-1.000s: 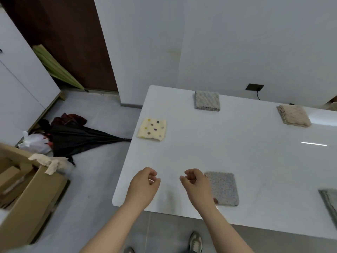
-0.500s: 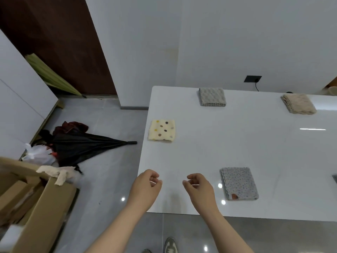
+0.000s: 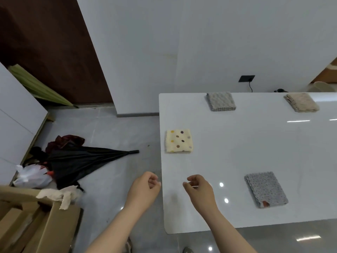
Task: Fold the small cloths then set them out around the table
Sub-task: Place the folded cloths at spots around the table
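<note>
Risk: my empty, loosely curled left hand [image 3: 144, 189] and right hand [image 3: 200, 191] could sweep the grey dotted cloth [image 3: 266, 189] off the tabletop [image 3: 246, 152].

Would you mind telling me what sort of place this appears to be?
Probably a home room partly used for storage: a glossy white table, a black umbrella lying on the tiled floor, and cardboard boxes.

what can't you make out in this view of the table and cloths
Head view only:
- Table: its right part is cut off by the frame edge, so any cloths there are unseen.
- Grey dotted cloth: the reddish patch at its near corner is too small to identify.
- Beige cloth: weave too blurred to read.
- Cardboard box: contents cut off by the left and bottom edges.
</note>
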Demonstrator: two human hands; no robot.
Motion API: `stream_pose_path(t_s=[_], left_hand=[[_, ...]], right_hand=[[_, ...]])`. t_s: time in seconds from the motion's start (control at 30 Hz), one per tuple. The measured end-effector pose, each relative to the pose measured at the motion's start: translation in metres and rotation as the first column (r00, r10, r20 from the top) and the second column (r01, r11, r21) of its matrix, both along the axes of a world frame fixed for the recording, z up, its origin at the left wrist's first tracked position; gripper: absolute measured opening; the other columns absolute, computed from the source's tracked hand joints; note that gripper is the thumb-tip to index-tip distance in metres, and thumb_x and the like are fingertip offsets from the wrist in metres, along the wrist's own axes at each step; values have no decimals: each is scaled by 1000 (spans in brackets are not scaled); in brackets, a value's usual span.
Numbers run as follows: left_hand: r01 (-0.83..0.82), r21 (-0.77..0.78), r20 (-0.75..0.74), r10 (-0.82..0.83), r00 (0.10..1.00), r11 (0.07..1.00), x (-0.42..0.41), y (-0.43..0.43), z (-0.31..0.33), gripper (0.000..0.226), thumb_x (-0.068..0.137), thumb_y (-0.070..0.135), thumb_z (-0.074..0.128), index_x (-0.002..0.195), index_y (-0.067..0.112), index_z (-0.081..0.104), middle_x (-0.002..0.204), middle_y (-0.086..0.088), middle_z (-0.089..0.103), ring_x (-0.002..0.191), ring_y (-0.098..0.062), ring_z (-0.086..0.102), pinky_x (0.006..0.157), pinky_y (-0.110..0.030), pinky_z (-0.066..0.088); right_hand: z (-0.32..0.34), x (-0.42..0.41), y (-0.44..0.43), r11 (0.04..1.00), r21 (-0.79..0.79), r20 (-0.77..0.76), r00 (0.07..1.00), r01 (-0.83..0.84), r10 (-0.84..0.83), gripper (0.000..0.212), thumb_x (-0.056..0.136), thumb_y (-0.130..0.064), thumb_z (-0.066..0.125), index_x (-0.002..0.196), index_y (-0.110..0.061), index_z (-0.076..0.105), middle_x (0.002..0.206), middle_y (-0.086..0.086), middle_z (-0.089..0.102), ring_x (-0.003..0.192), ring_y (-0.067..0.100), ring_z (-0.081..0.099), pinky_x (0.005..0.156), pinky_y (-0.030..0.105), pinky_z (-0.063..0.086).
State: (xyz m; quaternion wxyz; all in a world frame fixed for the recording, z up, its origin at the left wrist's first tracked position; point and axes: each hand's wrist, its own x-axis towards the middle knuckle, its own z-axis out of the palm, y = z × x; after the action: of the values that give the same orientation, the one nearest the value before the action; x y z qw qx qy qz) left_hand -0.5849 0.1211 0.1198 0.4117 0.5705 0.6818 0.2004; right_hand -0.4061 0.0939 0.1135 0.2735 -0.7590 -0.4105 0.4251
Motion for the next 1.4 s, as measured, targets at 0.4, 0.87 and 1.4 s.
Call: stream_pose_path(t_s=[0.4,0.87,1.4], left_hand=[[259,48,-16,-259,966,965,-104,77,8,7,86,18,63,92,16,60,86,4,63,69,-5,56,60,-8,39],[449,32,-131,-442,888,893,-90,215,3,8,88,22,60,95,19,59,90,7,61,80,-13,60,81,-30,51],[838,-58,-171,-833,527,542,-34,359,-32,18,90,24,56,106,16,57,101,3,59,82,-10,56,76,-22,43]], right_hand=[[2,-103,24,971,-49,36,972,235,-234,22,89,-23,61,109,-16,60,89,-10,61,79,2,58,61,14,40],[-26,-94,117,892,-84,35,896,443,-442,28,90,-26,61,115,-14,59,90,-8,59,77,1,55,59,14,38],[-43,-119,184,581,-177,83,600,794,-796,35,92,-26,58,122,-10,57,91,-8,56,79,2,51,60,10,35]])
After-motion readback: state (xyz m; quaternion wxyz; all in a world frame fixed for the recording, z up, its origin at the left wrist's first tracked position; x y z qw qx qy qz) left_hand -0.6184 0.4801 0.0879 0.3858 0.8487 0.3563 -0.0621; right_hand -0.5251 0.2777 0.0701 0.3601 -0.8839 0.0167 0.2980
